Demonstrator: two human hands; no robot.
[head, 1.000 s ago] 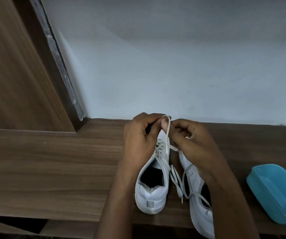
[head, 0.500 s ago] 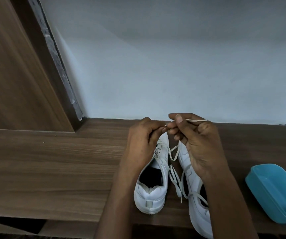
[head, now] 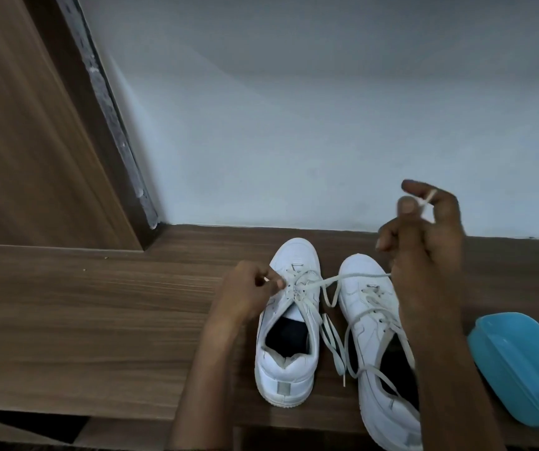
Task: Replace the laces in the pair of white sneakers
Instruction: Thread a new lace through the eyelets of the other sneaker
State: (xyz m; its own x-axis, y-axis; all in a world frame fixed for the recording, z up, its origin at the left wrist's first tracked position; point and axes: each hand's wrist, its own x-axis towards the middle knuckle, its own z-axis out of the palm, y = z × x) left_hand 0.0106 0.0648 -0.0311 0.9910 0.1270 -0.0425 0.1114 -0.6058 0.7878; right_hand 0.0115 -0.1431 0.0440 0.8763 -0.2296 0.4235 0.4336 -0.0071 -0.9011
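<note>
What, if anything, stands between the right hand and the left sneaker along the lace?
Nothing visible blocks it: the lace runs from the left sneaker over the toe of the right sneaker to the right hand.

The right hand [head: 424, 255] is now higher and further right in the frame, drawing the lace [head: 352, 277] taut out of the left sneaker [head: 289, 369]. The left hand [head: 248, 291] is lower, pinching the lace at that sneaker's eyelets.
</note>
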